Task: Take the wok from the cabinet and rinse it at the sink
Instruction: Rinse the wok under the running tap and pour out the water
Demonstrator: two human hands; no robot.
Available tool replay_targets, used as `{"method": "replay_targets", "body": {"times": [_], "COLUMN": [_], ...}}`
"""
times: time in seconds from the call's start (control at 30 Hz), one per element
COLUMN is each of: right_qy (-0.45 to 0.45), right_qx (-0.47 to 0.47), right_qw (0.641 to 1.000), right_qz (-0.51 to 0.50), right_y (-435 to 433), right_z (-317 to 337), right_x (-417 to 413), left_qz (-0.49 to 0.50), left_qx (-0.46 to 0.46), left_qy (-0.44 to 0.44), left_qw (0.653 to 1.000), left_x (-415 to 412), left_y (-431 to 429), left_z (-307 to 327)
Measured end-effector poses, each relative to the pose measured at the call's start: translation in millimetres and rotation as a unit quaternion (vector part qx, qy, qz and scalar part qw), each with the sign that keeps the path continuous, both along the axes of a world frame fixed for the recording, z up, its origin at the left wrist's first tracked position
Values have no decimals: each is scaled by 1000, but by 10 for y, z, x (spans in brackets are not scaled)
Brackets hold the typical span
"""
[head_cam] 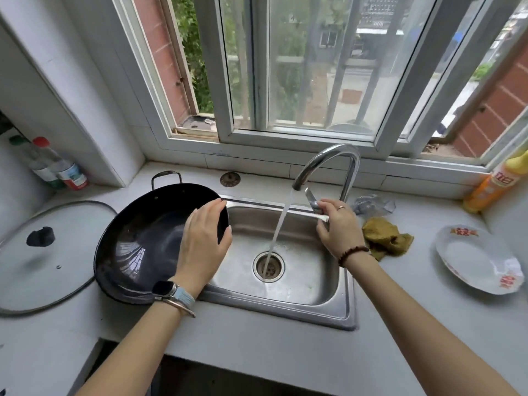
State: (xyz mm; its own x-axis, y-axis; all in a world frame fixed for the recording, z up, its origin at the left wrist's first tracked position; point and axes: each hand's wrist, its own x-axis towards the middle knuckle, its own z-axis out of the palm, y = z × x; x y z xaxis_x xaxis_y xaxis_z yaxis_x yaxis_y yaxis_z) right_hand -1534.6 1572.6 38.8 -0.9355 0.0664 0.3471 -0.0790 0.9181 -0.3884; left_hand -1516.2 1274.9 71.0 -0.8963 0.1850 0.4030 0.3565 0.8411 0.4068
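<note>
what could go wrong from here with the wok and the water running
1. The wok sits tilted, half on the counter and half over the sink edge, steadied only by the left hand on its rim; it may slip.
2. Swung under the strong stream from the faucet, it could splash the counter and window ledge.
3. The glass lid lies close beside the wok and could get knocked.

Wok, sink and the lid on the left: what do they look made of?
Wok: dark metal, probably coated or seasoned steel; its glossy inside mirrors the window. Sink: brushed stainless steel, dull grey sheen. Lid: seemingly clear glass with a metal rim and dark knob.
</note>
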Motion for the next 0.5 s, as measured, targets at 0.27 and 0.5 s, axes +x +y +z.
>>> {"method": "replay_targets", "body": {"times": [0.27,0.5], "right_qy": [-40,-145], "right_qx": [159,218], "right_qw": [980,955], "right_qz": [110,136], "right_y": [205,246], "right_z": [-282,-443], "right_x": [-796,-1154], "left_qz": [19,34], "left_qx": [-37,-38], "left_qy": [-20,-42], "left_qw": [999,998], "left_x": [-265,-324], "left_y": [273,304], "left_z": [-111,-227]}}
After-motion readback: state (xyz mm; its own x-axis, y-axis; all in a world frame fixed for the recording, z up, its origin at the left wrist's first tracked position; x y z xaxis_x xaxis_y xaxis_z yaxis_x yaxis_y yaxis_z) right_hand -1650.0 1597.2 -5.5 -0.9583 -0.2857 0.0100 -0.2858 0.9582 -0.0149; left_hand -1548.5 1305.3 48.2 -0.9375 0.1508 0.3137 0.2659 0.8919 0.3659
